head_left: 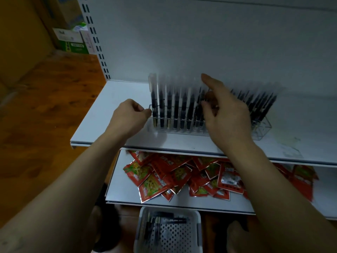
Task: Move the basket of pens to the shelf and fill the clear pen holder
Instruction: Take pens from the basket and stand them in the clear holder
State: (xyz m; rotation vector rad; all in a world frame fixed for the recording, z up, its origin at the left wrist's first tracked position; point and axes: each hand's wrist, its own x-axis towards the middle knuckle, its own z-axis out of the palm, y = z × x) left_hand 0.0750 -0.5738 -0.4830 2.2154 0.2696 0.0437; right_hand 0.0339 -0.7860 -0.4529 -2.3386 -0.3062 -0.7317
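The pens are black with pale caps, and the holder is clear. The shelf is white. The packets are red with yellow-green print. The basket is white, dotted with holes. The floor is orange-brown wood.

A clear holder on the white shelf carries dark pens, upright at left, leaning at right. Nearest, a white perforated basket holds few.

Red packets: heaped on lower shelf
Boxes: stacked upper left, beside slotted upright
Floor: wood-patterned
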